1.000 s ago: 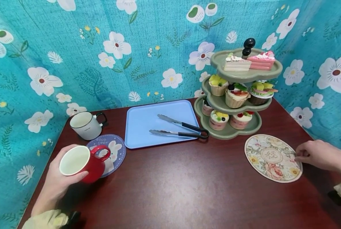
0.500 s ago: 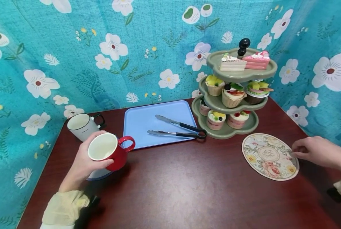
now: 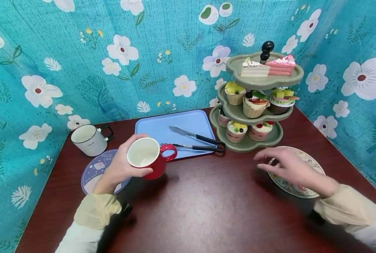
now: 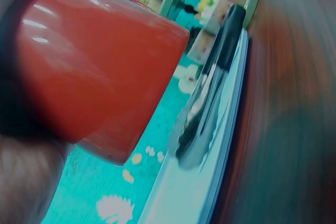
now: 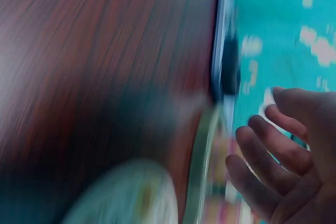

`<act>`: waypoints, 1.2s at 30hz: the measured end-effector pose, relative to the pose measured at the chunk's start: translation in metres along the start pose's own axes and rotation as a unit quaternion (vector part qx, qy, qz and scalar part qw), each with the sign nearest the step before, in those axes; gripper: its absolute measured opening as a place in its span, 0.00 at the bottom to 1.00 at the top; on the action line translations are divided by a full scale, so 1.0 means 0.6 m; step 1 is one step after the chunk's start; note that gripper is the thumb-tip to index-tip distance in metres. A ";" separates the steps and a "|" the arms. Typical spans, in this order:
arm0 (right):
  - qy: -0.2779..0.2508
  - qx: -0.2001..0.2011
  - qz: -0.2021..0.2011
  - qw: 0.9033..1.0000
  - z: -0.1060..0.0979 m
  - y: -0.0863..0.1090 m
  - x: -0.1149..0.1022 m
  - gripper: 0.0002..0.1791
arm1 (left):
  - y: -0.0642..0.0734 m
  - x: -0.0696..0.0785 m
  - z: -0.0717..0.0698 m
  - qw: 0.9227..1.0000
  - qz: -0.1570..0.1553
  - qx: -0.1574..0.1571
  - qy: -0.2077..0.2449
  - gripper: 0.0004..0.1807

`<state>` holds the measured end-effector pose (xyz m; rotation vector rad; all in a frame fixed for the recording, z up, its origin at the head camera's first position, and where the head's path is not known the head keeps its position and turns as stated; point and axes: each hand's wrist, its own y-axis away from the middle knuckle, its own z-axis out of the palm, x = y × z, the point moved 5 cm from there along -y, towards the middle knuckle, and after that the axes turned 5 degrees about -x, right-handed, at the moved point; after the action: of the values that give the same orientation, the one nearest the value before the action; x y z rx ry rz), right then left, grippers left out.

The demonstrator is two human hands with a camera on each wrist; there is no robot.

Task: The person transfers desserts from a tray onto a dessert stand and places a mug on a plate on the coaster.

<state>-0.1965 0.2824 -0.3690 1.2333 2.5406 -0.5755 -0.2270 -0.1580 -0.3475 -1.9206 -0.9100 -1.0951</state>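
My left hand (image 3: 124,163) grips a red mug (image 3: 157,168) round its body, above the table in front of the tray. The mug is tilted with its white inside toward the head view, and its handle points right. In the left wrist view the red mug (image 4: 105,72) fills the upper left. My right hand (image 3: 289,168) holds nothing; its fingers are spread and loosely bent over the left part of a round floral mat (image 3: 311,165). The right wrist view shows the right hand (image 5: 283,156) blurred, fingers apart.
A blue tray (image 3: 153,126) bears metal tongs (image 3: 194,137) with black handles. Right of it stands a three-tier green stand (image 3: 263,82) with cakes and cupcakes. A white mug (image 3: 91,142) stands at the left, behind a purple round mat (image 3: 94,172).
My left hand has carried the red mug rightward from over the purple mat. The right hand has left the floral mat's right edge and moved left across it.
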 end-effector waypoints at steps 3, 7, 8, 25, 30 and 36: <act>-0.089 -0.002 -0.001 0.996 0.027 -0.033 -0.034 0.14 | -0.015 0.003 0.016 1.000 -0.001 -0.013 0.006 0.46; -0.247 -0.011 0.027 0.969 0.056 -0.077 -0.070 0.13 | -0.031 0.011 0.034 0.999 0.007 -0.028 0.018 0.46; -0.295 -0.012 0.034 0.955 0.062 -0.088 -0.078 0.14 | -0.034 0.013 0.039 0.999 0.009 -0.032 0.023 0.46; -0.498 -0.015 0.041 0.866 0.114 -0.184 -0.174 0.16 | -0.059 0.018 0.092 0.993 0.031 -0.091 0.065 0.46; -0.509 -0.034 0.036 0.859 0.129 -0.190 -0.185 0.16 | -0.060 0.015 0.102 0.992 0.036 -0.098 0.067 0.46; -0.503 -0.035 0.051 0.862 0.136 -0.194 -0.193 0.19 | -0.063 0.014 0.106 0.992 0.046 -0.100 0.069 0.45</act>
<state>-0.2140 0.1001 -0.3683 0.7163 1.5765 -0.8118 -0.2312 -0.0840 -0.3539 -1.9966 -0.6495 -1.2873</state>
